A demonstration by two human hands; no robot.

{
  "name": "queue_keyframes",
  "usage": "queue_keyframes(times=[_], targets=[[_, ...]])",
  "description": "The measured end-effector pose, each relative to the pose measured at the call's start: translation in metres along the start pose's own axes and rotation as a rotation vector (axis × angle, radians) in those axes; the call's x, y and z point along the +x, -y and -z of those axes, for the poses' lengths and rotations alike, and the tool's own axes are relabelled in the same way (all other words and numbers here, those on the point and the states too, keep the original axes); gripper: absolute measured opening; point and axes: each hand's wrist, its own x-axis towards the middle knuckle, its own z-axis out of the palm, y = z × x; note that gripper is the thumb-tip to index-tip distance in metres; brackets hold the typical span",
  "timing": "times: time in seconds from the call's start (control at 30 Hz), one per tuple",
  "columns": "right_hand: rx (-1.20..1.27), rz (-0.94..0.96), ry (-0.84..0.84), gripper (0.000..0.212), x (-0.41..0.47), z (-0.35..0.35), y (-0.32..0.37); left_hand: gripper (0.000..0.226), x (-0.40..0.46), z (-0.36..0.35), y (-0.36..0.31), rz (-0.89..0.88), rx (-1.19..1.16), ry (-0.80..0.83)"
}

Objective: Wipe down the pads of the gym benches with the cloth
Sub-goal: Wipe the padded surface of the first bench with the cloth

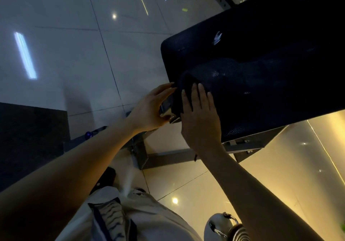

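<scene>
A black padded gym bench pad (261,40) runs from the middle of the view up to the top right. A dark cloth (220,76) lies bunched on the pad's near end, hard to tell apart from the pad. My right hand (200,115) lies flat on the cloth's near edge with straight fingers. My left hand (149,108) is just left of it at the pad's corner, fingers extended toward the cloth's edge and palm against a shiny metal part (167,108) of the bench.
The bench's grey metal frame (168,158) and foot stand on a glossy tiled floor (74,44). A dark block (31,138) sits at the left. My light trousers (141,216) and a sandalled foot (222,225) are at the bottom.
</scene>
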Motion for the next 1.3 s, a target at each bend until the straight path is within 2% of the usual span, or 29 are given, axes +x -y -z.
queue_keyframes(times=[0.07, 0.13, 0.2, 0.3, 0.37, 0.5, 0.57, 0.7, 0.77, 0.8, 0.9, 1.0, 1.07, 1.17, 1.23, 1.3], targets=[[0.003, 0.111, 0.031, 0.067, -0.021, -0.003, -0.003, 0.075, 0.0, -0.002, -0.005, -0.028, 0.067, -0.051], [-0.035, 0.125, 0.026, 0.068, -0.038, 0.002, -0.026, 0.066, 0.002, -0.004, -0.013, -0.063, 0.061, -0.073], [-0.076, 0.03, -0.013, 0.06, -0.037, 0.014, -0.053, 0.063, 0.004, -0.008, -0.022, -0.117, 0.066, -0.109], [-0.113, -0.255, -0.078, 0.055, -0.021, 0.024, -0.077, 0.064, 0.013, -0.018, -0.033, -0.185, 0.084, -0.071], [-0.089, -0.308, -0.08, 0.056, -0.019, 0.023, -0.069, 0.065, 0.017, -0.025, -0.038, -0.228, 0.091, -0.047], [-0.115, 0.0, 0.038, 0.06, -0.048, 0.016, -0.061, 0.064, 0.02, -0.032, -0.043, -0.263, 0.081, -0.079], [-0.152, 0.014, 0.023, 0.057, -0.058, 0.025, -0.088, 0.064, 0.021, -0.032, -0.043, -0.281, 0.087, -0.069], [-0.081, -0.385, -0.139, 0.052, -0.059, 0.044, -0.148, 0.064, 0.023, -0.032, -0.045, -0.277, 0.093, -0.076], [-0.065, -0.525, -0.19, 0.051, -0.051, 0.044, -0.14, 0.065, 0.021, -0.035, -0.047, -0.26, 0.089, -0.084], [-0.09, -0.533, -0.16, 0.052, -0.046, 0.04, -0.125, 0.065, 0.02, -0.036, -0.049, -0.248, 0.09, -0.086], [-0.091, -0.293, -0.008, 0.06, -0.046, 0.024, -0.072, 0.067, 0.018, -0.037, -0.052, -0.227, 0.097, -0.084], [-0.117, -0.055, 0.025, 0.06, -0.055, 0.025, -0.068, 0.067, 0.02, -0.035, -0.051, -0.24, 0.098, -0.063], [-0.12, -0.098, 0.016, 0.055, -0.06, 0.032, -0.083, 0.065, 0.023, -0.032, -0.048, -0.235, 0.083, -0.074], [-0.081, -0.271, -0.005, 0.055, -0.06, 0.038, -0.089, 0.064, 0.026, -0.025, -0.037, -0.181, 0.089, -0.117], [-0.088, -0.271, 0.0, 0.056, -0.051, 0.035, -0.082, 0.064, 0.026, -0.02, -0.029, -0.139, 0.112, -0.126], [-0.115, -0.191, 0.042, 0.058, -0.03, 0.033, -0.075, 0.066, 0.027, -0.018, -0.023, -0.104, 0.143, -0.111]])
